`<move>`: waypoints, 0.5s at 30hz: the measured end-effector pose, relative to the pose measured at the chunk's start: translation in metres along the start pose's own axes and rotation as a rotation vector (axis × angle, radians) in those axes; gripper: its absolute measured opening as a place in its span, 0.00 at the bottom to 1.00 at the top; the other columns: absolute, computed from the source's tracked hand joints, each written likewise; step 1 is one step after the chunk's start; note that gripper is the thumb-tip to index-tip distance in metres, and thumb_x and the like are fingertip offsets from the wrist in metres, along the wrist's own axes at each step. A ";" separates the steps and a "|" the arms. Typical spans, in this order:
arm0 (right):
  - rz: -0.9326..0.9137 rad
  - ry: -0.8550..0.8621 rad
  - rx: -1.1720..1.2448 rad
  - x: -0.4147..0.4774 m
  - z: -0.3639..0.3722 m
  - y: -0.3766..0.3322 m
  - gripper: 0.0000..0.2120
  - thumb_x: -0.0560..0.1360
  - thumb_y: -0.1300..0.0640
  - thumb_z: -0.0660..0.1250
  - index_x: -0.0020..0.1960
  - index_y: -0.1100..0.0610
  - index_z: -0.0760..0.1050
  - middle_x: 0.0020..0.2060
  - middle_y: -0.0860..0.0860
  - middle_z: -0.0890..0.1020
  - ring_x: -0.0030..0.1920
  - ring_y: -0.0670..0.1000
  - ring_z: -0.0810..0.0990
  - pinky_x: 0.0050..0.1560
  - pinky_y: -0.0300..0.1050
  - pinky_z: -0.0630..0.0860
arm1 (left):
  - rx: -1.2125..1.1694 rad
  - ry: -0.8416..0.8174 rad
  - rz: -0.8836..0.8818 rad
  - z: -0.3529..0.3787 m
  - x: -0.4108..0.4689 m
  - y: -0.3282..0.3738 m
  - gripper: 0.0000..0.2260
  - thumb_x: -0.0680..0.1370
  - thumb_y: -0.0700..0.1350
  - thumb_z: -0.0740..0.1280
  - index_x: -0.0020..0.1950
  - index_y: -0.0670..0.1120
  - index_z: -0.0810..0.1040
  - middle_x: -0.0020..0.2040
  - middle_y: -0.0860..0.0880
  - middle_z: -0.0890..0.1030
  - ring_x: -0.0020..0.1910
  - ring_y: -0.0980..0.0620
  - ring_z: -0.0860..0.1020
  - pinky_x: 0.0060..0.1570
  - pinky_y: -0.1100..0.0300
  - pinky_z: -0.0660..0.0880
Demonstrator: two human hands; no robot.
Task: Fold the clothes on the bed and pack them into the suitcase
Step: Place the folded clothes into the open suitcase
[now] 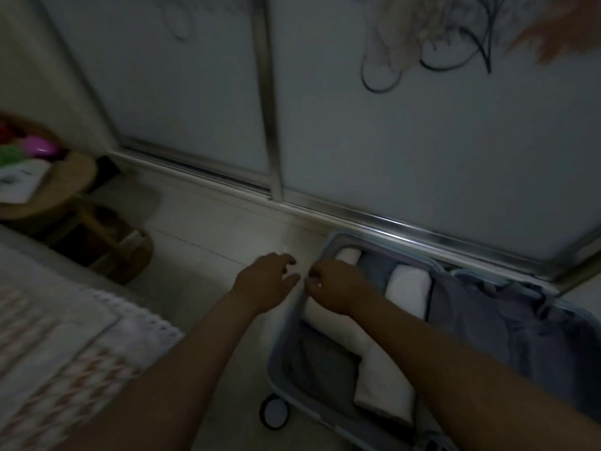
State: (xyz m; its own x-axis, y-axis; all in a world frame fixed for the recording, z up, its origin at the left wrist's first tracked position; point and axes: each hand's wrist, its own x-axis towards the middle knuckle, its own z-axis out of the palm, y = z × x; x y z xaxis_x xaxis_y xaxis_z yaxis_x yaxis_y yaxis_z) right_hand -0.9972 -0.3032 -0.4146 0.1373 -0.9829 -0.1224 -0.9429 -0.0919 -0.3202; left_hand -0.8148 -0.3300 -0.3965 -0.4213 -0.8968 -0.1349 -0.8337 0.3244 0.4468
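Note:
An open light-blue suitcase [328, 247] lies on the floor at the right. Its near half holds folded white clothes [406, 288] and grey clothes [322, 362] packed side by side. Its other half [507, 323] shows a grey lining. My right hand [328, 284] sits at the suitcase's left rim with curled fingers that seem to grip the rim; the dim, blurred frame hides exactly what they hold. My left hand [268, 281] hovers just left of it over the floor, fingers loosely spread and holding nothing. The bed [65, 353], with a patterned, lace-edged cover, fills the lower left.
Sliding wardrobe doors [390, 125] with a metal track stand directly behind the suitcase. A round wooden side table [68, 180] with colourful items stands at the left. Pale floor [208, 242] lies between the bed and the suitcase. A suitcase wheel [274, 411] sticks out near my arm.

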 end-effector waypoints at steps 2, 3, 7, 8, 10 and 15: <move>-0.083 0.010 0.039 0.010 -0.027 -0.054 0.21 0.78 0.41 0.58 0.63 0.52 0.76 0.57 0.51 0.79 0.56 0.53 0.78 0.54 0.46 0.75 | -0.019 0.114 -0.050 -0.053 -0.029 -0.017 0.14 0.78 0.58 0.63 0.61 0.54 0.76 0.52 0.52 0.79 0.51 0.51 0.77 0.51 0.55 0.75; -0.131 0.015 0.048 0.013 -0.040 -0.084 0.20 0.78 0.42 0.59 0.63 0.52 0.75 0.58 0.51 0.79 0.56 0.52 0.78 0.55 0.46 0.75 | -0.029 0.160 -0.080 -0.078 -0.046 -0.027 0.12 0.78 0.57 0.63 0.57 0.53 0.77 0.50 0.53 0.80 0.49 0.52 0.77 0.49 0.55 0.76; -0.324 0.046 0.158 0.018 -0.075 -0.217 0.18 0.77 0.45 0.62 0.63 0.52 0.76 0.57 0.50 0.80 0.56 0.51 0.78 0.56 0.46 0.75 | -0.019 0.337 -0.240 -0.173 -0.128 -0.072 0.07 0.78 0.55 0.63 0.50 0.54 0.78 0.47 0.54 0.81 0.46 0.51 0.79 0.47 0.56 0.77; -0.374 0.038 0.187 0.018 -0.080 -0.253 0.18 0.77 0.45 0.62 0.63 0.52 0.76 0.57 0.50 0.80 0.56 0.51 0.78 0.56 0.46 0.75 | -0.014 0.374 -0.284 -0.194 -0.151 -0.088 0.07 0.78 0.56 0.63 0.50 0.55 0.78 0.47 0.54 0.81 0.45 0.51 0.79 0.46 0.56 0.76; -0.468 -0.017 0.218 0.018 -0.083 -0.329 0.18 0.77 0.45 0.62 0.63 0.51 0.76 0.58 0.50 0.80 0.56 0.51 0.78 0.56 0.46 0.75 | 0.008 0.433 -0.379 -0.232 -0.201 -0.124 0.08 0.78 0.56 0.63 0.52 0.55 0.77 0.48 0.53 0.81 0.46 0.51 0.78 0.46 0.56 0.75; -0.731 -0.143 0.194 0.015 -0.054 -0.528 0.20 0.76 0.46 0.64 0.66 0.52 0.74 0.61 0.50 0.78 0.58 0.50 0.77 0.56 0.44 0.74 | 0.079 0.568 -0.623 -0.303 -0.340 -0.235 0.13 0.78 0.56 0.63 0.60 0.54 0.77 0.53 0.53 0.81 0.51 0.51 0.78 0.48 0.56 0.74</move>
State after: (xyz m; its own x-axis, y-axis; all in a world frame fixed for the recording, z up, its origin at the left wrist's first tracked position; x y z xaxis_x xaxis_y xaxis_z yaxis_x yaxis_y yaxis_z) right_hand -0.5136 -0.2778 -0.1969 0.7558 -0.6513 0.0676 -0.5286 -0.6679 -0.5239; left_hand -0.3670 -0.1924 -0.1875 0.3498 -0.9266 0.1383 -0.8853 -0.2786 0.3724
